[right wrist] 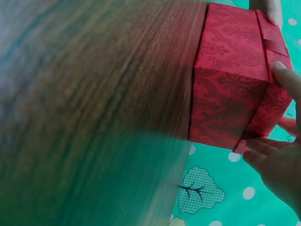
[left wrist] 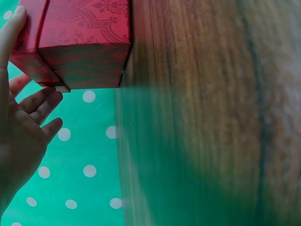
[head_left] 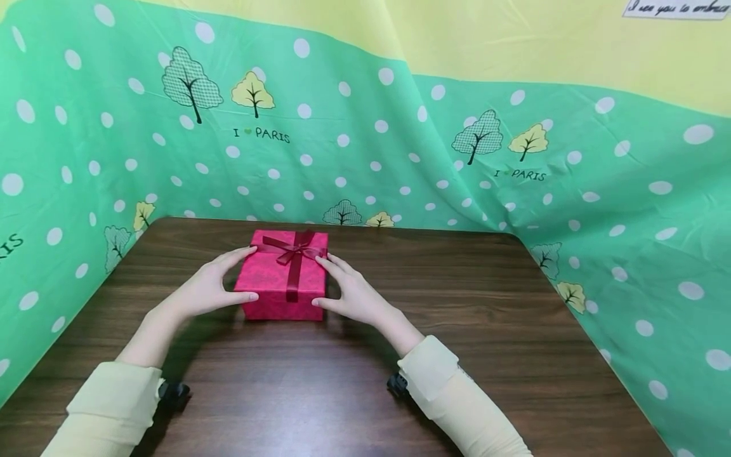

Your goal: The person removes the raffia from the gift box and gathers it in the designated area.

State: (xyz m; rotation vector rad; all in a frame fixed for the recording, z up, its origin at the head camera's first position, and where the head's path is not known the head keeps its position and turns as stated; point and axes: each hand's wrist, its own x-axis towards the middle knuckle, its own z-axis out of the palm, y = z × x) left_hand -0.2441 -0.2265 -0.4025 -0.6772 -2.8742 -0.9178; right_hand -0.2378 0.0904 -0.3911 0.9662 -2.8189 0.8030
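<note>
A red gift box (head_left: pixel 280 304) with a darker floral pattern sits on the brown wooden table (head_left: pixel 320 393). Its lid (right wrist: pixel 270 110) is on, and a dark red ribbon (head_left: pixel 293 276) with a bow crosses the top. My left hand (head_left: pixel 205 289) holds the lid's left side, thumb at the front and fingers along the side. On the opposite side my right hand (head_left: pixel 355 295) grips the lid the same way. Both wrist views show the seam between lid and base, with the fingertips up at the lid. What the box contains is hidden.
Green cloth (head_left: pixel 354 152) with white dots and printed trees hangs behind the table and along its sides. Its upper part is yellow. A small dark device (head_left: pixel 174 395) sits at the left cuff, another (head_left: pixel 398 384) at the right cuff.
</note>
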